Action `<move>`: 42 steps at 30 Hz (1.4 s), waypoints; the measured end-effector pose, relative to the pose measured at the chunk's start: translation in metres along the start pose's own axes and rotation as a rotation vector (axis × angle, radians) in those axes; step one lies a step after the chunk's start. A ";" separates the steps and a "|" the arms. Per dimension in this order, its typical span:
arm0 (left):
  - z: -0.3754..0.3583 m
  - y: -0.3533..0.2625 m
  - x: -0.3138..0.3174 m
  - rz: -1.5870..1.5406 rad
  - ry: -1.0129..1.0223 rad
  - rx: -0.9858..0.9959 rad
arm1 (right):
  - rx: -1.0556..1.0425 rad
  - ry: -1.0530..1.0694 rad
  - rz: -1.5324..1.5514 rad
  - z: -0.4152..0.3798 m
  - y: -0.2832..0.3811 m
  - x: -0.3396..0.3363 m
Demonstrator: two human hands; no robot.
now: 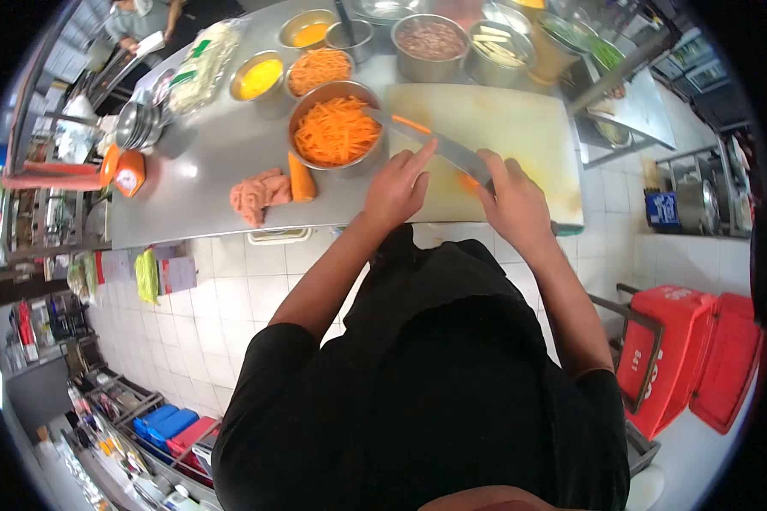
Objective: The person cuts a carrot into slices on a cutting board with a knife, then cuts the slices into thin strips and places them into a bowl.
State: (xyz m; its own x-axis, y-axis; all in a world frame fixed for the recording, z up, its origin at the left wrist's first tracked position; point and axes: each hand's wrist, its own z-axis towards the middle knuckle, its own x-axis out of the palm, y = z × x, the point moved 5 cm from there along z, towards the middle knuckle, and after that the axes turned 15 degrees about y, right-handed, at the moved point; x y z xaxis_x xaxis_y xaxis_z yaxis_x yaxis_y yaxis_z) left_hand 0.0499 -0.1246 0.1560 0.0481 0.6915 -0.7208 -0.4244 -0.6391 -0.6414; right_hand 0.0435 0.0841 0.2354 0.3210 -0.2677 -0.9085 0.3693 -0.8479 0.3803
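Observation:
My right hand [516, 203] is closed around the handle end of a knife [460, 155], whose wide blade points up and left over the white cutting board [520, 119]. Bits of orange carrot lie on and beside the blade. My left hand [399, 186] is at the board's left edge, with its index finger stretched toward the blade; whether it touches is unclear. The blade's tip reaches the rim of a metal bowl full of carrot strips [337, 132]. Below that bowl are a piece of carrot [302, 179] and a crumpled pinkish cloth [260, 196].
Behind stand bowls of yellow food [259, 78], shredded carrot [319, 70], brownish food [431, 48] and pale sticks [498, 53]. An orange scale [129, 175] sits left on the steel table [187, 204]. A red cooler [661, 366] is at right. Another person [145, 25] is at upper left.

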 end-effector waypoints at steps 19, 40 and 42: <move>0.009 0.033 -0.050 0.166 -0.063 0.038 | 0.368 0.048 0.558 -0.114 -0.124 0.073; 0.079 0.045 0.149 0.093 0.591 0.267 | 0.450 0.009 1.501 -0.108 -0.112 0.196; 0.077 0.042 0.151 0.052 0.565 0.249 | 0.331 0.042 1.457 -0.091 -0.108 0.202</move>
State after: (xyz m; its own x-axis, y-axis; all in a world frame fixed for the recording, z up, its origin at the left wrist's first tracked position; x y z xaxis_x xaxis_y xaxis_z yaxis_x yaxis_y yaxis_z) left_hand -0.0303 -0.0211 0.0406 0.4643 0.3329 -0.8207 -0.6342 -0.5219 -0.5705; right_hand 0.1484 0.1632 0.0263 0.2506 -0.9398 0.2324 -0.4967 0.0813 0.8641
